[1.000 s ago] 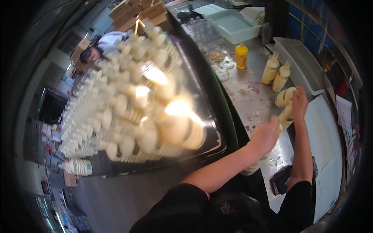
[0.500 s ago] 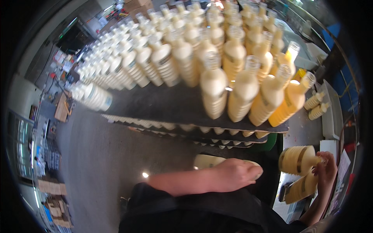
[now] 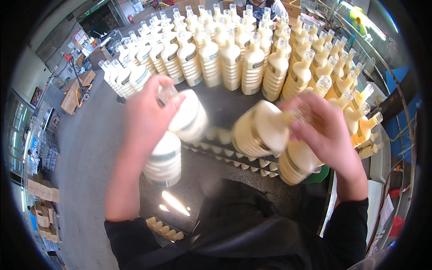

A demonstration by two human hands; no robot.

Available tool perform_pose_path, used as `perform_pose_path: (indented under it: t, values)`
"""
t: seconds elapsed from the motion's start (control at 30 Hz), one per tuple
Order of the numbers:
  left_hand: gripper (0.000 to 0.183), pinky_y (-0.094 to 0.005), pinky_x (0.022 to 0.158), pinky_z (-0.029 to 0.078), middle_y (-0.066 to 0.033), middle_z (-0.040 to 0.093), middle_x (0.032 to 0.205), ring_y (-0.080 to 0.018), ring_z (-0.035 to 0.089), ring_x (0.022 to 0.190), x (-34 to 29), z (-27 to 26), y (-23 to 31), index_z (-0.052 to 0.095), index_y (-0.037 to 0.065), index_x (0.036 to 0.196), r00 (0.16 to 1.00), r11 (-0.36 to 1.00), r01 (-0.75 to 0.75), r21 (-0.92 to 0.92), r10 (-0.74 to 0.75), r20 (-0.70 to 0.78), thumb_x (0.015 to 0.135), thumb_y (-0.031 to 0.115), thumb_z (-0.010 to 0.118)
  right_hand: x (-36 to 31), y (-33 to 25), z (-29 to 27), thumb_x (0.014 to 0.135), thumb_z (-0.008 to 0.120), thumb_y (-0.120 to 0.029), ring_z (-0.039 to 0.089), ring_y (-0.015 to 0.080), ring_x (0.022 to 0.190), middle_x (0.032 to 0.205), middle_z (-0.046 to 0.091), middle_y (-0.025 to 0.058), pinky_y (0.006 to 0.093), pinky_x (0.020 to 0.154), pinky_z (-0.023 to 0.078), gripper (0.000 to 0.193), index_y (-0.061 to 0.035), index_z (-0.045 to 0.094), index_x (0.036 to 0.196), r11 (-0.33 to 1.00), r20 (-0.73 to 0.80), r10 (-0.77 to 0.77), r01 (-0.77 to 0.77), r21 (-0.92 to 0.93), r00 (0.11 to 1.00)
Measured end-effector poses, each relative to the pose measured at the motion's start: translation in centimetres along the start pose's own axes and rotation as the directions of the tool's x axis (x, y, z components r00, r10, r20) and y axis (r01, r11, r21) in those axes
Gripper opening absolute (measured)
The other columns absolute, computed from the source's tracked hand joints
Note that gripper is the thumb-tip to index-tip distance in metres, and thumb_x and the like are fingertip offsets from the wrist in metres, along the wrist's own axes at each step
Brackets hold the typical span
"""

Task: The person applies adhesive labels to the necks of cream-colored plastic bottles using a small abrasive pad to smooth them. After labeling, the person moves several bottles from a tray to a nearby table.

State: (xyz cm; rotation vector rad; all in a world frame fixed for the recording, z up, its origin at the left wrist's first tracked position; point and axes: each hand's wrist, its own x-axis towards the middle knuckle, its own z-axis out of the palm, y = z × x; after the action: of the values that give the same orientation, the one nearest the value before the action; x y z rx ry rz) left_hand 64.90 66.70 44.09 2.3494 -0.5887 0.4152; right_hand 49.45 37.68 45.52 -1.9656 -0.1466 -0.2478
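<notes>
My left hand (image 3: 155, 105) is closed around the clear necks of two cream-filled bottles. One white-looking bottle (image 3: 189, 117) tilts out beside my thumb; the other bottle (image 3: 164, 159) hangs below my wrist. On the right, my right hand (image 3: 321, 128) grips two more by their necks: a ribbed cream bottle (image 3: 258, 130) tilted over the table's near edge, and a yellowish bottle (image 3: 294, 164) hanging beneath it. Both hands are slightly blurred. Ahead stands a dark tabletop (image 3: 220, 105) with dense rows of similar upright bottles (image 3: 209, 63), paler at left and yellower at right.
Lower tiers (image 3: 229, 155) under the tabletop hold more bottles. A person (image 3: 261, 6) is at the far side. A pallet jack (image 3: 81, 87) with cardboard (image 3: 67, 108) stands on the floor at left. A white tub (image 3: 380, 162) and metal rail border the right.
My left hand has moved from low centre to the left and forward, now lifting two bottles. My right hand has carried its two bottles from the far right toward the table. The view has shifted.
</notes>
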Motion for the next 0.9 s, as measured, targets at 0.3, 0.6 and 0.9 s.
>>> perform_pose_path:
  t: [0.3,0.6,0.9]
  values:
    - [0.042,-0.039,0.069,0.053,-0.0147,0.069,0.076,-0.0265,0.068,0.07,8.8,2.6,-8.8,0.068,0.008,0.112,0.991,0.969,0.067,0.239,-0.037,-0.126,0.085,0.038,0.08,15.8,3.3,8.4,0.099,0.065,-0.011,0.07,0.013,0.071,0.081,0.069,0.0068,0.0287,0.066,0.055,0.021,-0.0036,0.064,0.118,0.965,0.108,-0.071,0.096,-0.243,0.992]
    - [0.044,-0.0422,0.081,0.056,-0.0172,0.074,0.086,-0.0337,0.073,0.085,13.0,4.5,-11.2,0.067,0.009,0.112,0.997,0.959,0.055,0.277,-0.04,-0.061,0.084,0.04,0.082,22.2,5.4,12.3,0.092,0.071,-0.017,0.072,0.0242,0.069,0.08,0.073,0.0151,0.036,0.07,0.057,0.023,-0.0021,0.07,0.109,0.961,0.012,-0.081,0.081,-0.264,0.997]
    - [0.052,-0.0403,0.078,0.058,-0.016,0.075,0.088,-0.0314,0.074,0.083,14.4,4.9,-12.0,0.068,0.009,0.118,1.0,0.95,-0.018,0.313,0.02,-0.002,0.081,0.042,0.085,25.3,6.1,14.5,0.092,0.072,-0.015,0.07,0.0152,0.062,0.082,0.074,0.0131,0.0305,0.062,0.057,0.025,0.0006,0.069,0.111,0.901,-0.06,-0.123,0.086,-0.424,0.991]
